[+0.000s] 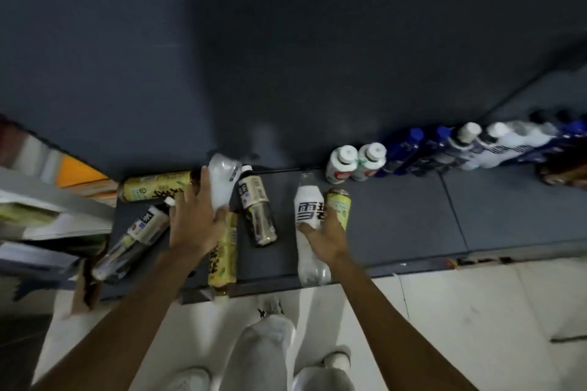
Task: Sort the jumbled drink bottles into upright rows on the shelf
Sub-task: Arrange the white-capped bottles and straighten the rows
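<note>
A row of upright bottles [444, 149] stands at two o'clock; six lie jumbled (mostly tea). Left hand [193, 219] curls around a clear bottle [222, 181], right hand [327, 233] around the Sprite bottle [309, 232]

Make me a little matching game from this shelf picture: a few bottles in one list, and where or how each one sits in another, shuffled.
Things:
1. white-labelled clear bottle
2. two white-capped bottles
3. yellow bottle
4. left hand

States:
A. standing upright by the back wall
B. lying with its end over the shelf's front edge, partly under an arm
C. lying beside the right hand
D. reaching over a clear crumpled bottle

Pairs: 1-C, 2-A, 3-B, 4-D
</note>
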